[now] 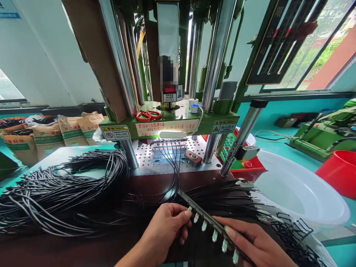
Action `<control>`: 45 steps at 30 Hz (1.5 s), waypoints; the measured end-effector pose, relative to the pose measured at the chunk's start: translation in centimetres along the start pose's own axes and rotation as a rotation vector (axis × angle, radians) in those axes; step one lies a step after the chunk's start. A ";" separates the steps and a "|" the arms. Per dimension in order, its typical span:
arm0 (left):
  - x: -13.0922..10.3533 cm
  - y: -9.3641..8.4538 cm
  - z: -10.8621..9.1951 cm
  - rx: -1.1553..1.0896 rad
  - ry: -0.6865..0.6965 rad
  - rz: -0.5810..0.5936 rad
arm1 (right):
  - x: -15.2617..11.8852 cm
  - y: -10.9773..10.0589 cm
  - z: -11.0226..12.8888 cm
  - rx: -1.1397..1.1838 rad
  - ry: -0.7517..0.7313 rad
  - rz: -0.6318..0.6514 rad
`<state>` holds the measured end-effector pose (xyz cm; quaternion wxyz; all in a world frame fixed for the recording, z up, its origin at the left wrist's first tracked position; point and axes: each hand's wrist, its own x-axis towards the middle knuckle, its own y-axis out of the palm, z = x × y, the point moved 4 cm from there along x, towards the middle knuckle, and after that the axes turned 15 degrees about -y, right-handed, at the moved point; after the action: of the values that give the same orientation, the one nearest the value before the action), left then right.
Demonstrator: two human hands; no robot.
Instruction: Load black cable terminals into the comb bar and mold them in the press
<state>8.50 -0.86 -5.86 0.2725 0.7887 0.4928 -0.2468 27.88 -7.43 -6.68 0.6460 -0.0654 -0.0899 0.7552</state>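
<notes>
In the lower middle of the head view, a black bar (207, 216) marked "B" slants down to the right. A row of several small silver connectors (204, 225) sticks out along its near side. My right hand (251, 237) grips the bar's lower right part, thumb on top. My left hand (167, 230) is closed at the upper left end, thumb and forefinger pinching the first connector. Beyond the bar, black cables (175, 167) run up to a metal mold block (164, 152) on the press's perforated plate, under the green crosspiece (205, 126).
A big bundle of black cables (91, 189) lies at left, and more cables with silver plugs (236, 196) lie at right. Red-handled scissors (148, 115) rest on the press. A red control panel (247, 168), a white tub (300, 185) and a red bucket (339, 174) stand to the right.
</notes>
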 end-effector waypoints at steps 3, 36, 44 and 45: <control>0.1 -0.1 0.1 0.007 -0.004 -0.001 | -0.1 0.2 -0.5 0.021 0.036 0.053; 8.7 -5.5 -12.1 -0.112 0.024 -0.130 | 7.5 -5.5 2.7 -0.567 -0.262 0.098; 9.9 -4.5 -9.2 -0.337 -0.053 0.100 | 11.3 -4.9 3.1 -0.666 -0.383 0.027; 9.8 -4.6 -9.0 -0.350 -0.049 0.115 | 13.1 -4.1 4.0 -0.697 -0.457 0.004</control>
<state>9.20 13.19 -6.65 0.4310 0.7498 0.4756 -0.1605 28.95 5.89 -1.63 0.5472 -0.1109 -0.4809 0.6760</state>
